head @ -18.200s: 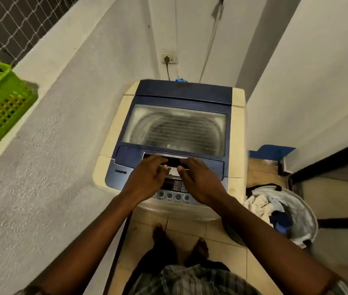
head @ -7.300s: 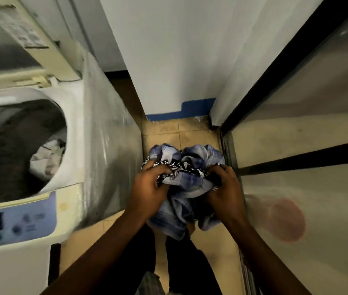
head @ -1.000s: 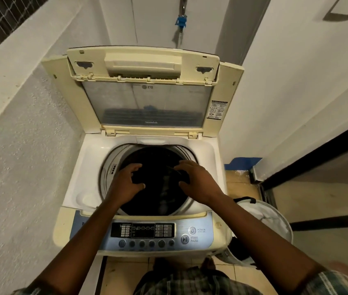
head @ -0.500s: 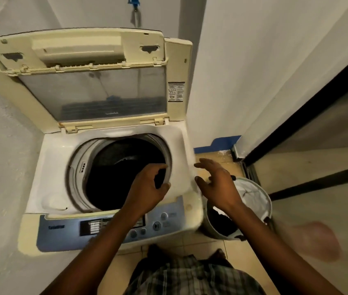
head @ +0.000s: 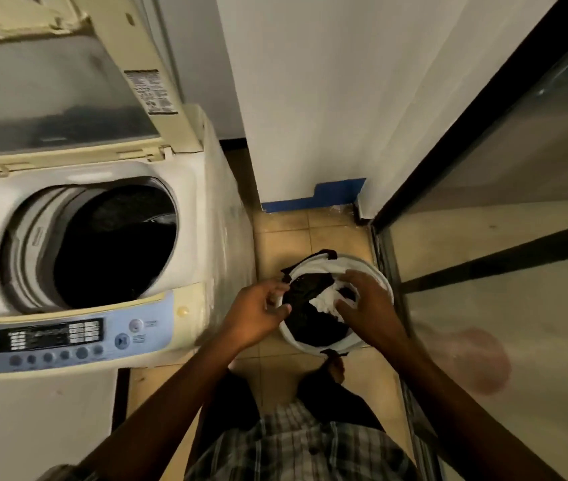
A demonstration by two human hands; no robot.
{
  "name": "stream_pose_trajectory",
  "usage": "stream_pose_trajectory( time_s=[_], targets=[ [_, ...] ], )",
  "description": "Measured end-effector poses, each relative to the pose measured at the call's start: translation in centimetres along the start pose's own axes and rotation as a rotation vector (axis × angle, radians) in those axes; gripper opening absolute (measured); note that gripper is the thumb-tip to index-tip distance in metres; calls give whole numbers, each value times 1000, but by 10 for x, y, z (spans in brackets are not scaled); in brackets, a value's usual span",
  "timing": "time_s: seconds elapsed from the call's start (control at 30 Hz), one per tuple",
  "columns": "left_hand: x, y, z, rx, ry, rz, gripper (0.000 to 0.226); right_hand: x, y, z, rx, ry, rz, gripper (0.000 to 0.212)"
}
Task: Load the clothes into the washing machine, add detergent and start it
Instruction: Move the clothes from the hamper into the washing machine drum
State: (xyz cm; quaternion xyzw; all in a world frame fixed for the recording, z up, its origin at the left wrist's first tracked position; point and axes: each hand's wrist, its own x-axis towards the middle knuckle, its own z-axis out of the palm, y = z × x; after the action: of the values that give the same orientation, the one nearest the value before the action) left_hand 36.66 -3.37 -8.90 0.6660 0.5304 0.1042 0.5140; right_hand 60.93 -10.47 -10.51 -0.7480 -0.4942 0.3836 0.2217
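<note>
While hands [head: 258,312] [head: 366,307] overhang its rim, washer [head: 189,210] and door [head: 484,244] flank basket [head: 378,276].

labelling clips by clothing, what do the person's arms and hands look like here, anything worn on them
The left forearm and right forearm are bare, with no watch or bracelet at either wrist. The left hand and right hand wear no gloves, and no rings show on the fingers. A grey-and-white checked shirt covers the torso.

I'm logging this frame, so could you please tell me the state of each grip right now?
Left grip: cannot be told; fingers curl at the laundry basket rim.
Right grip: open, over the clothes in it.
</note>
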Motion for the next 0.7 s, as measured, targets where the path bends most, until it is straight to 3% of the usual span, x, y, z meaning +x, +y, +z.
stream_pose_trajectory(
  time_s=[0.3, 0.47, 0.7],
  targets=[
    [56, -48, 108, 168, -137, -233, 62, 47, 121, 18, -202, -377, 114, 87],
    [101, -94, 158, 207, -171, -265, 77, 91, 188, 58, -266, -415, 141, 101],
    [200, -215, 245, 319, -237, -279, 101, 180, 311, 145, -424, -509, 90, 111]
  ],
)
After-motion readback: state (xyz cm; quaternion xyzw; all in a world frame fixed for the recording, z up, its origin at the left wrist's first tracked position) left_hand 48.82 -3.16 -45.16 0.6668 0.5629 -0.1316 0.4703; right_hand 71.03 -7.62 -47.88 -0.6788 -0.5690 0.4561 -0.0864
